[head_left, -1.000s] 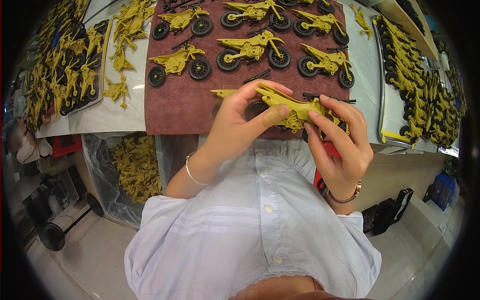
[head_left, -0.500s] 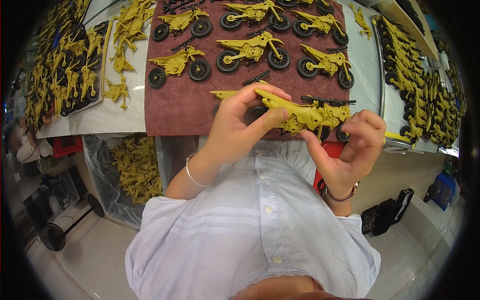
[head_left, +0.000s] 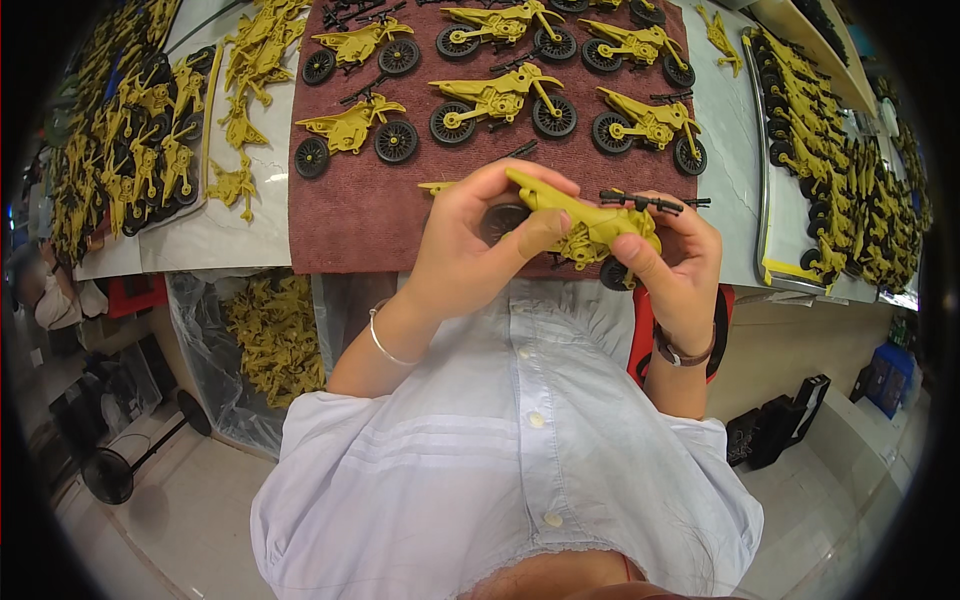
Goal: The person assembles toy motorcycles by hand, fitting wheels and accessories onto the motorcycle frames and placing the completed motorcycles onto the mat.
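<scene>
Both hands hold a yellow toy motorcycle (head_left: 588, 232) above the front edge of the brown-red cloth (head_left: 350, 225). My left hand (head_left: 480, 230) grips its tail end, thumb pressed on the yellow body. Around its front end closes my right hand (head_left: 680, 255), with the thumb on the side near the fork. A black handlebar (head_left: 640, 201) sits across the toy's top, and black wheels show partly below and behind my fingers. Beyond my hands, several yellow toy motorcycles (head_left: 497, 97) with black wheels lie in rows on the cloth. Part of another yellow piece (head_left: 434, 187) shows behind my left hand.
At left are loose yellow motorcycle bodies (head_left: 240, 125) and a tray of assembled toys (head_left: 160, 150). Another tray (head_left: 765, 200) full of toys stands at right. Below the table's left side, a plastic-lined container (head_left: 195, 340) holds many yellow parts. A black fan (head_left: 107, 474) stands on the floor.
My right hand has moved left and closed on the front of the toy motorcycle; before, its fingers were spread beside it. The toy has turned slightly. My left hand keeps its grip.
</scene>
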### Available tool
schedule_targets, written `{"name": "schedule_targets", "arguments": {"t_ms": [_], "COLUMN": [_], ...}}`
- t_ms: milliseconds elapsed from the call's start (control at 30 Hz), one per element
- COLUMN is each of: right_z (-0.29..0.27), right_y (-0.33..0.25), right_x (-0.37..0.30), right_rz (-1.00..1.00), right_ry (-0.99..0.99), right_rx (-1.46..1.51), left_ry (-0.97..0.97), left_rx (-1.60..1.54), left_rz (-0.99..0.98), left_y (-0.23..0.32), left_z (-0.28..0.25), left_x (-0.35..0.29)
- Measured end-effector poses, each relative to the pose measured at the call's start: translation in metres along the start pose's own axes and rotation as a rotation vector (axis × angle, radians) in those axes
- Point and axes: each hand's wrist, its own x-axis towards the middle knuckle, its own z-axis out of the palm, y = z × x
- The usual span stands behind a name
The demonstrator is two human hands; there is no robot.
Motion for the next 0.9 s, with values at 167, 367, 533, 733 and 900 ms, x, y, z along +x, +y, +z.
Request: {"name": "schedule_targets", "arguments": {"t_ms": [167,367,533,733,900], "right_z": [0.005,0.008,0.01,0.016,0.021], "right_y": [0.011,0.006,-0.002,-0.004,-0.005], "right_x": [0.001,0.001,0.003,0.003,0.002], "right_rz": [0.091,0.18,0.202,0.162,0.158], "right_ry": [0.238,0.104,0.084,0.106,0.129], "right_rx": [0.45,0.427,0.089,0.061,0.011], "left_ry": [0.056,0.089,0.043,0.114,0.193], "left_rx": [-0.468,-0.216,-0.009,-0.117,0.042], "left_rz": [-0.076,-0.086,-0.044,-0.122,-0.067], "left_y": [-0.002,-0.013,-0.015,-0.007,-0.01], "left_z": [0.008,0.009,0.007,0.008,0.01], "left_x": [-0.001,-0.006,-0.009,-0.008,-0.008]}}
